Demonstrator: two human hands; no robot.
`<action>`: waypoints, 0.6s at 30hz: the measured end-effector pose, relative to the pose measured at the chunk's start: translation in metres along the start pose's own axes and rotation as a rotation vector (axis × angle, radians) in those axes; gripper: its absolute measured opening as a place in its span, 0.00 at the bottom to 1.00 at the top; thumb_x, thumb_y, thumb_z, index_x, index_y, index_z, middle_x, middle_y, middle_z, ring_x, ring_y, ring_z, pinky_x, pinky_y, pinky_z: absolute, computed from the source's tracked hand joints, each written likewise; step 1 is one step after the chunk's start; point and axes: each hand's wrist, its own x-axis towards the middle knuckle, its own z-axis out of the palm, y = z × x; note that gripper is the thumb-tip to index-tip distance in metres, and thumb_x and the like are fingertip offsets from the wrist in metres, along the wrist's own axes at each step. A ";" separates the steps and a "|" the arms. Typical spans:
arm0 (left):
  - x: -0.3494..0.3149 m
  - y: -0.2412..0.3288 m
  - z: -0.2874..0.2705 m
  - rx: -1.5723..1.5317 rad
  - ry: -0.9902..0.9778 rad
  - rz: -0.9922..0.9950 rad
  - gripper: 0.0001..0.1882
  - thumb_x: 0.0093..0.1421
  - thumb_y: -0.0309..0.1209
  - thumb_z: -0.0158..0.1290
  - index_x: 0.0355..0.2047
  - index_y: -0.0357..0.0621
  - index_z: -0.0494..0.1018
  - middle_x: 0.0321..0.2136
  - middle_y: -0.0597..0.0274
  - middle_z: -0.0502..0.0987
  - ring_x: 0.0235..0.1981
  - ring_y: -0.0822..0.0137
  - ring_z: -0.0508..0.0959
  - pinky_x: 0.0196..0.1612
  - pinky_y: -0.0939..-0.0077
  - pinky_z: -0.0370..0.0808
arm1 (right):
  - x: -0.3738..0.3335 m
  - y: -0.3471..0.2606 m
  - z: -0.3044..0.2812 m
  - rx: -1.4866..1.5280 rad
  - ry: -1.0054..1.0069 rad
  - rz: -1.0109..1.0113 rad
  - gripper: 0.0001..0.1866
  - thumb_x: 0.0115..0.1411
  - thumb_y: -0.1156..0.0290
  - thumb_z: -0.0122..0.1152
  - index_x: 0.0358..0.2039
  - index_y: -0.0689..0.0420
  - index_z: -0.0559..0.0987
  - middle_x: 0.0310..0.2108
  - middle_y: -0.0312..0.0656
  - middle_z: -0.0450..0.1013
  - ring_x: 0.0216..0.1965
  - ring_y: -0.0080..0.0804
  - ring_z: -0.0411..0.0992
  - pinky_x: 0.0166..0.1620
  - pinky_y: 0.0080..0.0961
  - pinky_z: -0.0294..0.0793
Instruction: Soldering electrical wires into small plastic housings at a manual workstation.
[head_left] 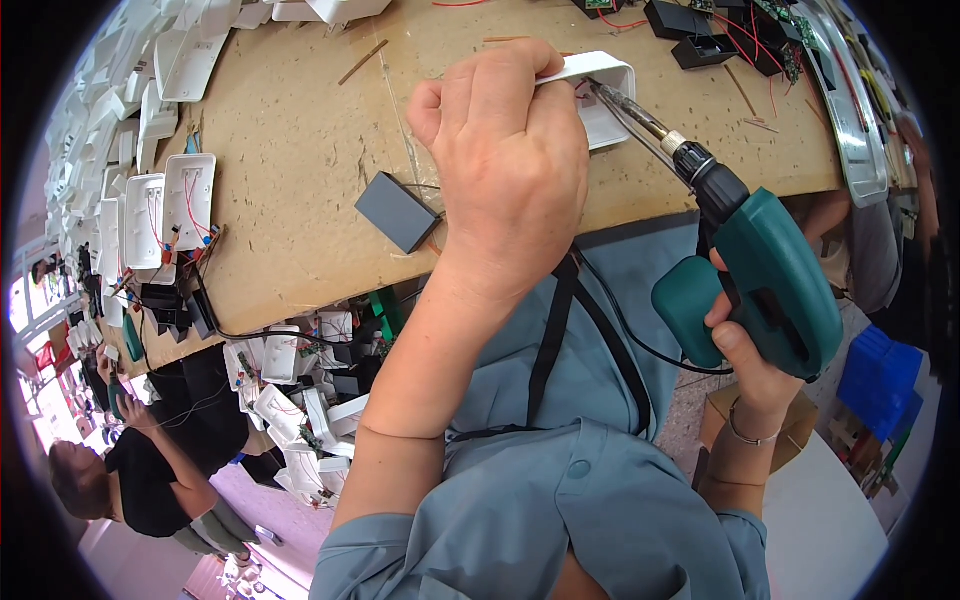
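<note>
White casing (pixel 606 128) juts rightward from the left fingers (pixel 546 60).

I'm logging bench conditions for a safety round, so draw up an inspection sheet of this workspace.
Surface: tan worktable, scuffed and dark-specked.
Job's things: white plastic housing; green pistol-grip soldering tool, its tip at the housing, contact unclear.
Clutter: white housings heaped at the left; black boxes at upper right, near a metal tray; dark grey box beside the left wrist.
Hands: left hand grips the housing; right hand grips the tool's handle.
Cables: black cable sags below the table edge, toward the tool.
Surroundings: co-worker in black at the left; blue container at the right.
</note>
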 end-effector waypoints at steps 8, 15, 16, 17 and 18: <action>0.000 0.000 0.000 0.002 -0.008 0.000 0.05 0.42 0.21 0.54 0.23 0.38 0.74 0.29 0.64 0.72 0.32 0.67 0.70 0.40 0.73 0.59 | 0.001 0.006 -0.005 -0.107 -0.017 -0.094 0.29 0.47 0.78 0.60 0.51 0.70 0.63 0.43 0.56 0.69 0.28 0.24 0.68 0.33 0.21 0.70; 0.000 0.000 0.000 0.006 -0.014 -0.013 0.05 0.42 0.21 0.53 0.23 0.38 0.75 0.30 0.64 0.72 0.32 0.67 0.70 0.40 0.73 0.59 | 0.000 0.007 -0.003 -0.091 -0.013 -0.100 0.29 0.47 0.78 0.61 0.50 0.70 0.64 0.42 0.55 0.70 0.28 0.23 0.68 0.33 0.21 0.70; 0.000 0.000 0.001 0.006 -0.014 -0.014 0.05 0.42 0.21 0.53 0.23 0.38 0.75 0.30 0.64 0.72 0.32 0.67 0.70 0.40 0.73 0.59 | 0.000 0.005 -0.002 -0.079 -0.014 -0.084 0.29 0.47 0.78 0.61 0.50 0.70 0.64 0.42 0.55 0.69 0.28 0.24 0.68 0.33 0.21 0.70; 0.000 0.000 0.001 0.005 -0.011 -0.014 0.05 0.42 0.21 0.53 0.23 0.38 0.75 0.29 0.64 0.72 0.32 0.67 0.70 0.40 0.73 0.60 | 0.001 0.004 -0.001 -0.068 -0.015 -0.068 0.29 0.47 0.77 0.61 0.50 0.70 0.64 0.42 0.55 0.69 0.28 0.24 0.68 0.33 0.21 0.70; 0.000 0.001 0.001 0.005 -0.007 -0.015 0.05 0.42 0.21 0.53 0.23 0.38 0.75 0.29 0.64 0.72 0.32 0.67 0.70 0.40 0.73 0.60 | 0.000 0.003 -0.001 -0.068 -0.015 -0.068 0.29 0.47 0.77 0.61 0.50 0.70 0.64 0.42 0.55 0.69 0.28 0.24 0.68 0.33 0.21 0.70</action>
